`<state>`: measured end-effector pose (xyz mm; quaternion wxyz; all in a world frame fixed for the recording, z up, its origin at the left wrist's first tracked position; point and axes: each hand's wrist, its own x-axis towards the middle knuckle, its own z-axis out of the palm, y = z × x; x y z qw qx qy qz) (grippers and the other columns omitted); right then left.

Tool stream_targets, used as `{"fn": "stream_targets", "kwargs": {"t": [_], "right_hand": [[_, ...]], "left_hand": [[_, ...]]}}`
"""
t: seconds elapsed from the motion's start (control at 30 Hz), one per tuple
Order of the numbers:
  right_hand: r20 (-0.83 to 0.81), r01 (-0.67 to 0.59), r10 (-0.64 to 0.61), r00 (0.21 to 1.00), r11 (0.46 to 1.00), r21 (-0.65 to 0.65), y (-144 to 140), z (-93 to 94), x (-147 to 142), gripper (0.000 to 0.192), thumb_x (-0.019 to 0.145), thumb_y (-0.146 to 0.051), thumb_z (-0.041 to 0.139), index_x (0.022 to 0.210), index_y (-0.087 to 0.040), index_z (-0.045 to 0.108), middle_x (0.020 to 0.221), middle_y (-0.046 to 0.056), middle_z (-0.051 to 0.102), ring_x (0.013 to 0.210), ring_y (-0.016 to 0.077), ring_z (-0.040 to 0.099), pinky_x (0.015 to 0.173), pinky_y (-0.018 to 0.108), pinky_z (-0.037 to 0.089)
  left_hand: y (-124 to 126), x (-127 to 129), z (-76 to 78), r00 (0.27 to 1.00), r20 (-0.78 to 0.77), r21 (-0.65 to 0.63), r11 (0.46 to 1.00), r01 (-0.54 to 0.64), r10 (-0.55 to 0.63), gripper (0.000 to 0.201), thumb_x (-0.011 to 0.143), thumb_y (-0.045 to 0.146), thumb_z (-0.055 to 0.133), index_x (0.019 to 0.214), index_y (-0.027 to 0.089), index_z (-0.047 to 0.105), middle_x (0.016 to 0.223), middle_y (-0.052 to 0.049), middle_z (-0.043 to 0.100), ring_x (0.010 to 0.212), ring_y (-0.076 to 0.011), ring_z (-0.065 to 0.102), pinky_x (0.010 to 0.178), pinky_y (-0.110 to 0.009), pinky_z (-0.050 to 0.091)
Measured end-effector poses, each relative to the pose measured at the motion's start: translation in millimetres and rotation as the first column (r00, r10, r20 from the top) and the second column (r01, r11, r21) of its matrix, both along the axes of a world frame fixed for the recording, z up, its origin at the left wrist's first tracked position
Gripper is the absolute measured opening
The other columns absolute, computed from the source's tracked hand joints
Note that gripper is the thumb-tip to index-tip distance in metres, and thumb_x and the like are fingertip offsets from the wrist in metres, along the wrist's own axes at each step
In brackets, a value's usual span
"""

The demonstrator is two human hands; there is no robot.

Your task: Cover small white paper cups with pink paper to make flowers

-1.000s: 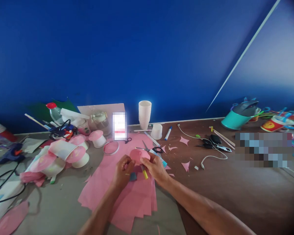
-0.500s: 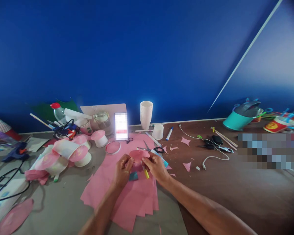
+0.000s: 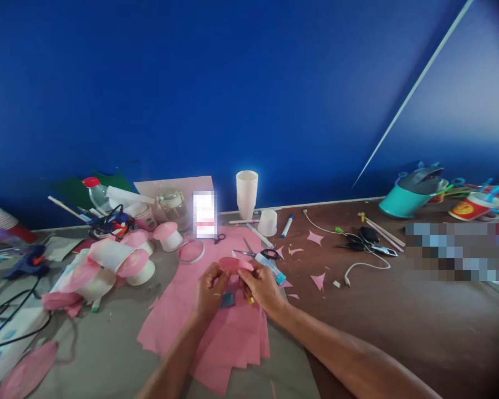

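Between my two hands is a small pink paper circle (image 3: 235, 265), pinched at its left and right edges and raised above the pink paper sheets (image 3: 216, 346). My left hand (image 3: 210, 291) is closed on one side of it, my right hand (image 3: 263, 285) on the other. A small yellow item (image 3: 248, 297) shows just under my right fingers; I cannot tell whether they touch it. On the sheets below lies a dark teal piece (image 3: 228, 300). Black-handled scissors (image 3: 269, 254) lie open just beyond my right hand, next to a clear tube with a blue cap (image 3: 279, 276).
White cups with pink paper tops (image 3: 139, 269) crowd the left side, near a glue gun (image 3: 27, 261). A stack of white cups (image 3: 247, 194) stands by the wall. Pink scraps (image 3: 318, 281), a white cable (image 3: 370, 264) and a teal bucket (image 3: 403, 200) are to the right.
The pink circle has gone from lying nearly flat toward the camera to tilted and slightly bent between my fingers. My right fingers have closed in and cover more of the yellow item.
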<state>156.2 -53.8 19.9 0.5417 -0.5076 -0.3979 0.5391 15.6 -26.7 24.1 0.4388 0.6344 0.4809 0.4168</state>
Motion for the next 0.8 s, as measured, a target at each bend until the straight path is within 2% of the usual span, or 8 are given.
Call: {"fn": "stream_targets", "kwargs": {"t": [0.4, 0.57, 0.8], "right_hand": [[0.118, 0.025, -0.032, 0.992, 0.998, 0.063, -2.2, -1.8, 0.6, 0.033, 0.078, -0.051, 0.062, 0.064, -0.024, 0.047, 0.044, -0.007, 0.047, 0.033, 0.0108, 0.043, 0.033, 0.023, 0.031], [0.12, 0.021, -0.03, 0.992, 0.997, 0.078, -2.5, -1.7, -0.8, 0.029, 0.078, -0.048, 0.06, 0.065, -0.024, 0.05, 0.047, -0.006, 0.05, 0.034, 0.0111, 0.043, 0.034, 0.024, 0.031], [0.105, 0.02, -0.026, 0.994, 0.998, 0.052, -2.7, 0.4, -0.1, 0.029, 0.077, -0.048, 0.061, 0.066, -0.024, 0.05, 0.046, -0.006, 0.049, 0.034, 0.0107, 0.042, 0.034, 0.024, 0.03]], "left_hand": [[-0.4, 1.2, 1.8, 1.0, 0.018, -0.017, 1.0, -0.017, 0.017, 0.036, 0.078, 0.048, 0.06, 0.06, 0.021, 0.045, 0.058, 0.005, 0.038, 0.056, -0.0116, 0.036, 0.054, -0.025, 0.031], [0.4, 2.0, -0.8, 0.998, 0.062, -0.073, 0.997, -0.028, 0.032, 0.039, 0.075, 0.05, 0.063, 0.059, 0.022, 0.042, 0.058, 0.006, 0.035, 0.055, -0.0105, 0.033, 0.052, -0.024, 0.027], [-1.5, 3.0, -0.2, 0.994, 0.106, -0.114, 0.993, -0.015, 0.027, 0.043, 0.073, 0.055, 0.067, 0.061, 0.02, 0.046, 0.057, 0.006, 0.038, 0.055, -0.0093, 0.035, 0.052, -0.023, 0.029]]}}
